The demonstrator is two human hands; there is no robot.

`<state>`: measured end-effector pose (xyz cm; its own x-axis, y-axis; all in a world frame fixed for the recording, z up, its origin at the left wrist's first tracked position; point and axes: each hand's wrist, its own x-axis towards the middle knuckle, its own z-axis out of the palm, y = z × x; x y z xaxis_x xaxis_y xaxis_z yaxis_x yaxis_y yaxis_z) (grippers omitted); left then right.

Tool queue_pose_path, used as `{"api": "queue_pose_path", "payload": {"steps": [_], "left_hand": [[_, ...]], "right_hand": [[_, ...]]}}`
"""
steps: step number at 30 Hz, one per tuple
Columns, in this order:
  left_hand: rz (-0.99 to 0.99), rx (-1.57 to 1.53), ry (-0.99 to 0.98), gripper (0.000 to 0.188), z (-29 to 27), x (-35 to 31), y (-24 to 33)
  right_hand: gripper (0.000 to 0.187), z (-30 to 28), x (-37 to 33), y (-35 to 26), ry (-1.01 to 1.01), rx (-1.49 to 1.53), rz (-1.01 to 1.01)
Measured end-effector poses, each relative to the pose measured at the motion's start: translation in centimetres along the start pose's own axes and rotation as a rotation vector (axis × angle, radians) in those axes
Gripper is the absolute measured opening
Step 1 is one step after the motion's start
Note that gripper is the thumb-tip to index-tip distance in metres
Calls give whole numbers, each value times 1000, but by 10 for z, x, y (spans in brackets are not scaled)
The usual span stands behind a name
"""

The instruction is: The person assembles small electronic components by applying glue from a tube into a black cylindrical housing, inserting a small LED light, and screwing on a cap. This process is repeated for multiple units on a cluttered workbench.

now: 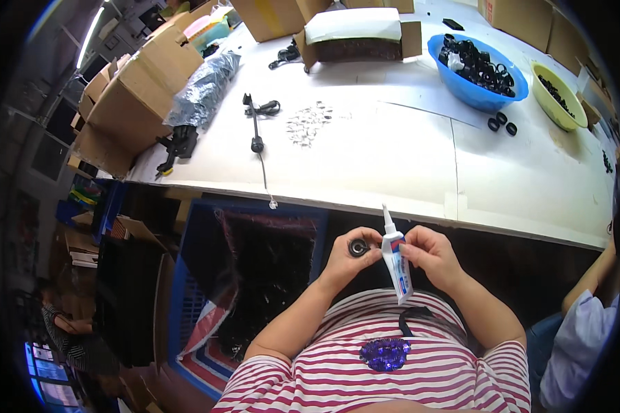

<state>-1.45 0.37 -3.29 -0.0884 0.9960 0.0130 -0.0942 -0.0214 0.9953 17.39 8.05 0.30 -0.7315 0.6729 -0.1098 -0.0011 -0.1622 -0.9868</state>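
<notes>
My left hand (343,267) is closed around a small round black part (358,247) with a hole in its middle; its thumb and fingertip reach the tube's side. Between my hands a white squeeze tube (400,277) with blue and red print stands upright, its long thin nozzle pointing up toward the table's front edge. My right hand (432,256) pinches the tube near its shoulder with thumb and fingers. Both hands are in front of my striped shirt, just short of the white table (365,175).
On the table stand a blue basin (486,103) of black rings, a yellow basin (565,117) of small black parts and an open carton (355,56). A black rod-like part (255,127) lies near scattered small pieces (308,125). A blue crate (186,303) is below left; a person (585,323) sits at right.
</notes>
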Motion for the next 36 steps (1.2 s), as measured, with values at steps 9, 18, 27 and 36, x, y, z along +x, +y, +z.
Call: {"api": "queue_pose_path", "payload": {"steps": [9,18,27,36], "left_hand": [[-120,-261,3,30,8,2,27],[-96,-175,65,25,30,-3,35],[-219,-63,17,26,44,-11,40],[-229,-81,-19,22,50,-10,46]], "right_hand": [[12,-2,-3,-13,46,-157,-85],[15,2,-20,-2,118,-385,-269],[21,3,-26,6,310,-911,-625],[24,2,-25,14,292,-795,-650]]}}
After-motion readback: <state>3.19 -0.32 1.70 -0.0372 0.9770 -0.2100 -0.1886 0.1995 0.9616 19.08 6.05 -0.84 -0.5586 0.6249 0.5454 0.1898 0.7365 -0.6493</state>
